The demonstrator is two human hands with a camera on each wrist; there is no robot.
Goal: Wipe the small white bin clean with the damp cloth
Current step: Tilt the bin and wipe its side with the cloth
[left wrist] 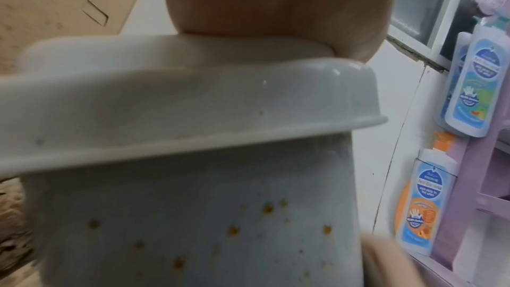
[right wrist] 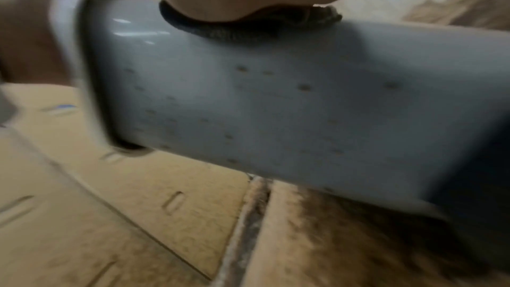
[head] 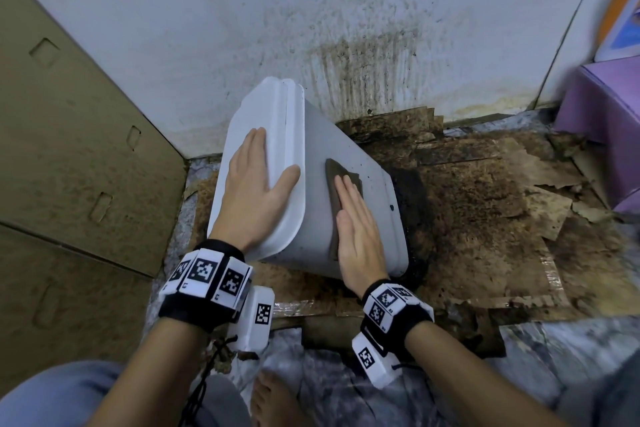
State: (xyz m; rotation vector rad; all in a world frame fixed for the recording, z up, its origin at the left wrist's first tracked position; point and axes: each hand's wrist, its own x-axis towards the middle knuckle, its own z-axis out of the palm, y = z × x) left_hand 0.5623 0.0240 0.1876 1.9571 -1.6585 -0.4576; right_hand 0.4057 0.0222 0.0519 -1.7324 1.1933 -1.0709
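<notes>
The small white bin (head: 374, 204) leans tilted on the floor, its lid (head: 277, 135) pointing left and up. My left hand (head: 258, 184) lies flat on the lid with straight fingers, thumb at the lid's rim. My right hand (head: 356, 225) presses a dark brown cloth (head: 334, 180) flat against the bin's side wall. In the left wrist view the lid rim (left wrist: 193, 117) sits above a wall (left wrist: 193, 226) dotted with brown spots. In the right wrist view the cloth (right wrist: 220, 29) is squeezed under my palm on the speckled bin wall (right wrist: 276, 106).
Stained, torn cardboard (head: 485, 191) covers the floor under and right of the bin. A large cardboard sheet (head: 69, 149) stands at the left. The mould-streaked wall (head: 346, 28) is just behind. A purple shelf (head: 606, 114) with soap bottles (left wrist: 466, 86) stands at the right. My bare foot (head: 273, 399) is below.
</notes>
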